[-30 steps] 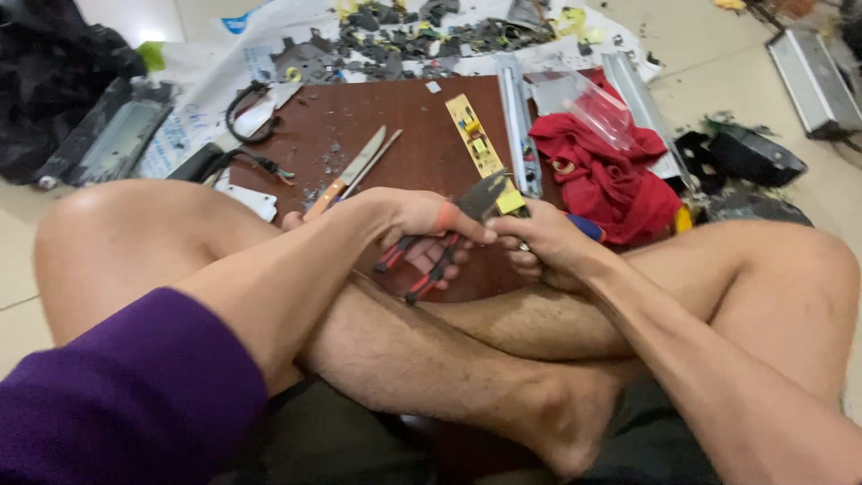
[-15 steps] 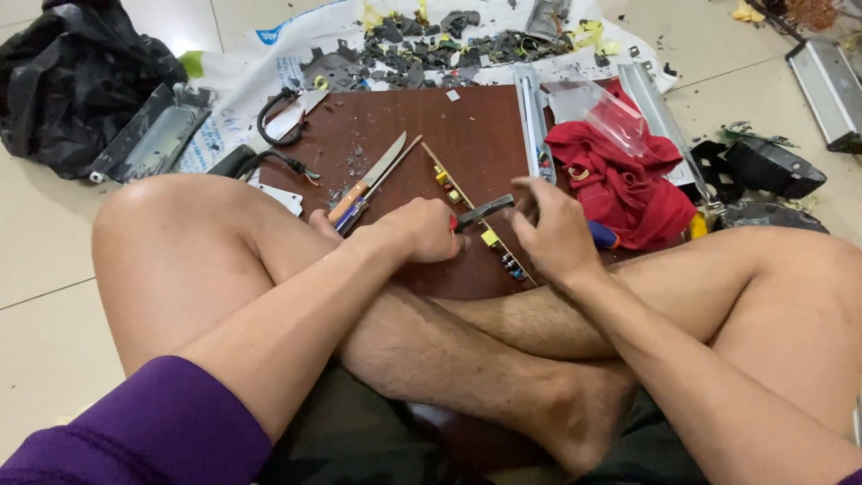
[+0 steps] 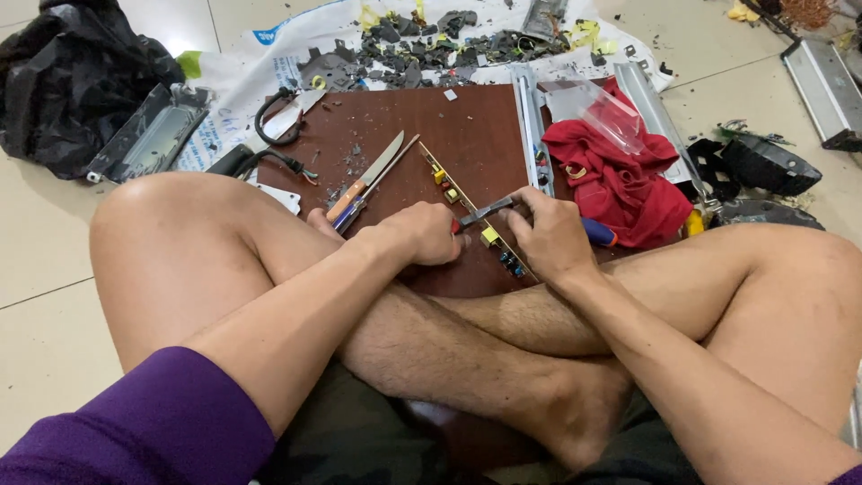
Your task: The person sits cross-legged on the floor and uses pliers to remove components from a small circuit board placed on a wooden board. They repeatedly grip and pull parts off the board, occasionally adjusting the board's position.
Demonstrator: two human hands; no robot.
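strip (image 3: pixel 467 211): on board (image 3: pixel 449 135), long axis far-left to near-right, between hands | left hand (image 3: pixel 422 235): closed on pliers (image 3: pixel 485 213), jaws at strip | right hand (image 3: pixel 549 235): curled, pinning strip's near end, nearer

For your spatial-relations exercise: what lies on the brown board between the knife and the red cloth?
In the head view, between the knife and red cloth lie a narrow circuit strip with yellow parts and a grey metal rail.

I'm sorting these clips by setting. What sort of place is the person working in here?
Probably an informal floor workshop for stripping old electronics, not a bench. The person sits cross-legged on a tiled floor, working a narrow circuit board strip on a brown board, with a heap of broken dark parts behind.
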